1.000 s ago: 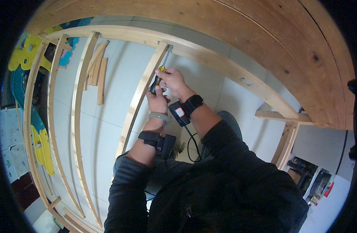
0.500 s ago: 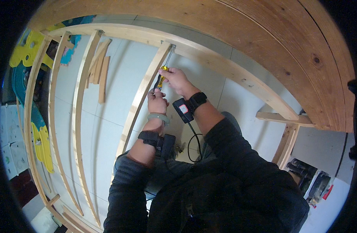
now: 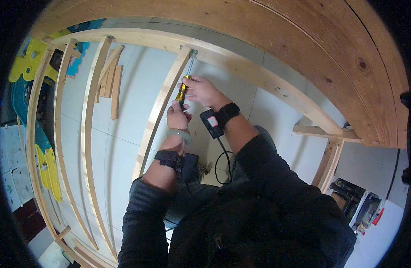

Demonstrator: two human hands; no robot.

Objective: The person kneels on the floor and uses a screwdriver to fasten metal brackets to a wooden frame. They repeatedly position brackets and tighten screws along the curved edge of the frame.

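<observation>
A screwdriver (image 3: 183, 87) with a yellow and black handle points up, its metal shaft reaching the joint where a wooden slat (image 3: 158, 111) meets the long wooden rail (image 3: 259, 73). My right hand (image 3: 204, 91) is closed around the upper part of the handle. My left hand (image 3: 177, 117) grips the lower end of the handle, just below. A pale bangle sits on my left wrist, and both wrists carry black strapped devices with a cable hanging from the right one.
Several more curved wooden slats (image 3: 87, 125) run down the frame at left over a white tiled floor (image 3: 125, 111). Loose short wood pieces (image 3: 112, 80) lie at upper left. Yellow and blue foam mats (image 3: 22, 67) line the far left. Power tools (image 3: 361, 210) lie at lower right.
Both hands and the screwdriver have shifted up toward the rail; the tip now meets the slat-rail joint.
</observation>
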